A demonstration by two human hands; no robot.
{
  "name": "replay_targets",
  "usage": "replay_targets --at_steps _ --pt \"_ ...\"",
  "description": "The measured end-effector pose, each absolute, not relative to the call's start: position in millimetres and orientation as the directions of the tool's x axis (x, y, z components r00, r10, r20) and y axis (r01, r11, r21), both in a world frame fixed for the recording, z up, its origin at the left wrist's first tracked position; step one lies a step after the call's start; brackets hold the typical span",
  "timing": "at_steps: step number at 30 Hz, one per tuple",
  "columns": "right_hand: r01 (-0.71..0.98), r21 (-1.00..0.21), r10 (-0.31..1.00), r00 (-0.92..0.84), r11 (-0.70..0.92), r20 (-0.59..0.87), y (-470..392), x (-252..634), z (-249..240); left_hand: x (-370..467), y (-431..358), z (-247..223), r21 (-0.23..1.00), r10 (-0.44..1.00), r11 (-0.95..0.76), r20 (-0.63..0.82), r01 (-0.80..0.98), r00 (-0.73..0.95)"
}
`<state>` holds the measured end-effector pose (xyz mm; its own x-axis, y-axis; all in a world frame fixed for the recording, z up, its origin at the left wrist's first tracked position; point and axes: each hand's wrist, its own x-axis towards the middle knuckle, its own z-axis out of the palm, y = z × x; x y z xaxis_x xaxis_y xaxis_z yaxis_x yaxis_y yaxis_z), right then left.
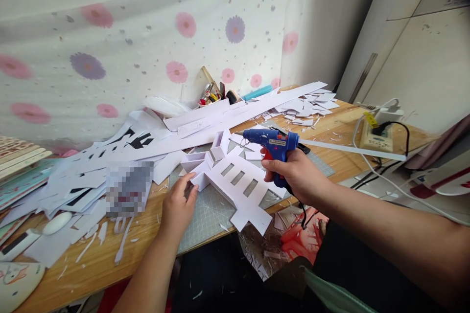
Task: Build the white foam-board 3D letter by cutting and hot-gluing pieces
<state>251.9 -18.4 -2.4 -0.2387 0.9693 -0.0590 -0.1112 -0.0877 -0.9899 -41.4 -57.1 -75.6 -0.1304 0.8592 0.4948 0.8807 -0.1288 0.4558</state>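
Note:
In my right hand (299,171) is a blue hot glue gun (270,139) with a red trigger. Its nozzle points left, above the white board pieces, and its cord hangs below my wrist. My left hand (180,201) pinches the left end of a white foam board model (223,183), at a small upright box-like fold. The model has a row of rectangular cut-outs and lies partly over a grey cutting mat (205,212); its front corner juts past the table edge. Small folded white board parts (220,144) stand just behind it.
White offcuts (304,105) are heaped at the back right, and cut sheets (95,166) cover the left. A long white strip (352,148) reaches right toward a power strip (378,134) with cords. Behind stands a tool holder (211,95). Books (22,161) are stacked far left.

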Motion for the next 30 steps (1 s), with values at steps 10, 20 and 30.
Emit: replay_targets --at_steps 10,20,30 --pt "-0.134 -0.986 0.973 -0.221 -0.1 -0.069 -14.0 254.2 2.2 -43.8 -53.9 -78.6 0.516 0.896 -0.057 0.404 0.855 -0.185" --pt "-0.209 -0.978 0.983 -0.181 -0.025 0.013 11.3 270.1 14.2 -39.4 -33.3 -49.2 0.467 0.93 0.037 0.307 0.883 -0.201" --pt "-0.233 -0.972 0.988 -0.157 -0.029 0.009 28.5 291.7 12.2 -48.1 -14.4 -65.0 0.597 0.93 0.031 0.277 0.801 -0.243"
